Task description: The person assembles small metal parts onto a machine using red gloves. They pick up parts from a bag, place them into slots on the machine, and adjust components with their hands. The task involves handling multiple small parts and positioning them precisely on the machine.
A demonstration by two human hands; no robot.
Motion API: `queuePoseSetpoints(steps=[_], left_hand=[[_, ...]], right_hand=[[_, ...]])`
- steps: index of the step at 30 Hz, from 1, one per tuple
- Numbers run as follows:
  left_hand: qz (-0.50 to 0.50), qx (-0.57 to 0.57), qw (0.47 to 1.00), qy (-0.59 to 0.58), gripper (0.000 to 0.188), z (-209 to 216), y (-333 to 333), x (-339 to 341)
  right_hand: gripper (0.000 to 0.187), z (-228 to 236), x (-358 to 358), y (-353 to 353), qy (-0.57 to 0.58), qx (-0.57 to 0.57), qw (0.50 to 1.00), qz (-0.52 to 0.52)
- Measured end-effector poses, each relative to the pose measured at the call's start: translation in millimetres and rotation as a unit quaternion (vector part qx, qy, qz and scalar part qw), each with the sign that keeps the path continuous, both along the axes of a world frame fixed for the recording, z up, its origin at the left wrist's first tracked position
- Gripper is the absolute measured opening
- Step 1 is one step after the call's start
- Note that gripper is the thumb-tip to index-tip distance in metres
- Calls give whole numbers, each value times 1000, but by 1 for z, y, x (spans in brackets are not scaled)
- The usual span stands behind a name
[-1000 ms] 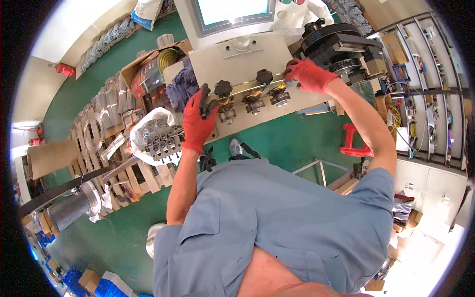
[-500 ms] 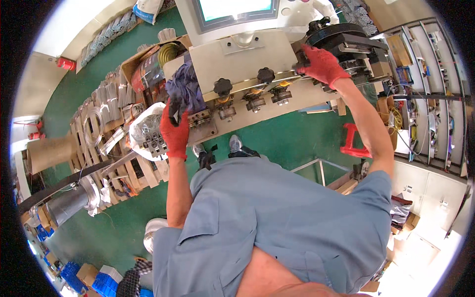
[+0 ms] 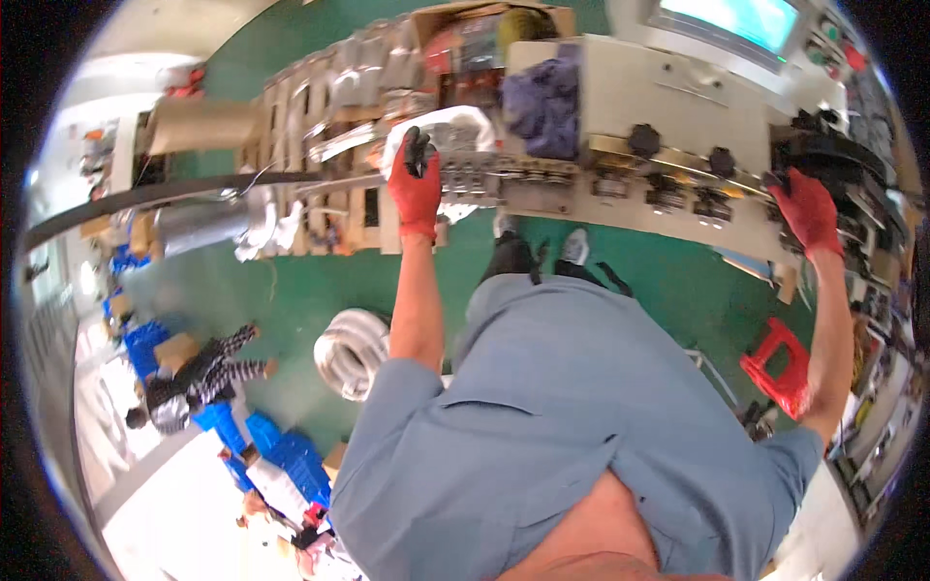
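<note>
My left hand (image 3: 417, 198), in a red glove with dark fingertips, is held at the left end of a row of small rollers (image 3: 470, 179). Its fingers are half curled and somewhat apart, and I see nothing held in them. A clear plastic bag (image 3: 460, 121) lies just behind it. At the machine's right end, my right hand (image 3: 812, 211), gloved the same way, has its fingers closed over a dark part beside a black wheel (image 3: 838, 150). What it grips is hidden. Between my hands are black knobs (image 3: 644, 140) and metal guide rollers (image 3: 666, 194) along the machine's front.
Purple cloth (image 3: 542, 102) lies on the machine's left side, and a lit screen (image 3: 731, 21) stands behind. A dark bar (image 3: 184, 194) runs out leftward. A red plastic stool (image 3: 778, 366) and a white coil (image 3: 351, 353) are on the green floor. Another person (image 3: 199, 378) is far left.
The view has swung left, so the machine appears farther right. Against the machine, my left hand has moved left, off the small rollers. My right hand stays by the black wheel.
</note>
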State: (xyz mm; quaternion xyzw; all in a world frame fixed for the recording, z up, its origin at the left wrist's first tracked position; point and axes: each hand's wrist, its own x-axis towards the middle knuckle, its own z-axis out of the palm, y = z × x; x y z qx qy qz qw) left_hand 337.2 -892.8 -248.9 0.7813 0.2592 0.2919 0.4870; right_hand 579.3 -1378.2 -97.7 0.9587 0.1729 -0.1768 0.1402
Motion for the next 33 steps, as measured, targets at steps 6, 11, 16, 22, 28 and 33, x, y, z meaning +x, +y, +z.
queuePoseSetpoints(steps=[6, 11, 16, 22, 28, 33], left_hand=[[75, 206, 942, 253, 48, -32, 116, -70], [-221, 373, 832, 345, 44, -63, 163, -63], [-353, 374, 747, 422, 44, -65, 185, -51], [-417, 338, 747, 393, 43, -87, 229, -54], [-428, 302, 767, 370, 35, -98, 231, -54], [-433, 280, 791, 329, 30, -115, 227, -50]], right_hand=[[53, 11, -12, 5, -62, 81, 964, 244], [69, -20, 4, -11, -10, 77, 991, -111], [63, -9, -13, -6, -66, 4, 991, 112], [61, 3, -42, 9, -156, 205, 966, -37], [51, -21, -116, 44, -237, 239, 941, -42], [48, -51, -170, 71, -119, 333, 921, -163]])
